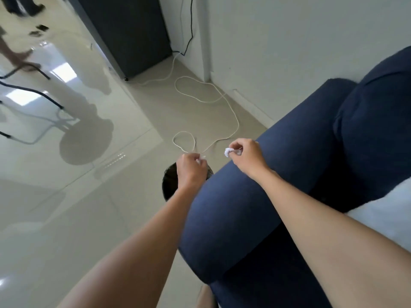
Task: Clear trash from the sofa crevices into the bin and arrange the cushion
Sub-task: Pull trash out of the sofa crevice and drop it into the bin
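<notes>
My left hand (pixel 190 168) hovers over a dark round bin (pixel 169 185) on the floor beside the sofa arm and pinches a small white scrap of paper (pixel 199 161). My right hand (pixel 246 155) is above the dark blue sofa armrest (pixel 244 196), its fingers curled round a crumpled white paper ball (pixel 228 152). Most of the bin is hidden behind my left hand and the armrest. A white cushion (pixel 382 216) shows at the right edge, on the sofa seat.
A white cable (pixel 231 112) loops across the tiled floor beyond the bin. A dark cabinet (pixel 131 34) stands against the wall at the back. Chair legs (pixel 44 101) and another person's feet are at the far left. The glossy floor lies to the left.
</notes>
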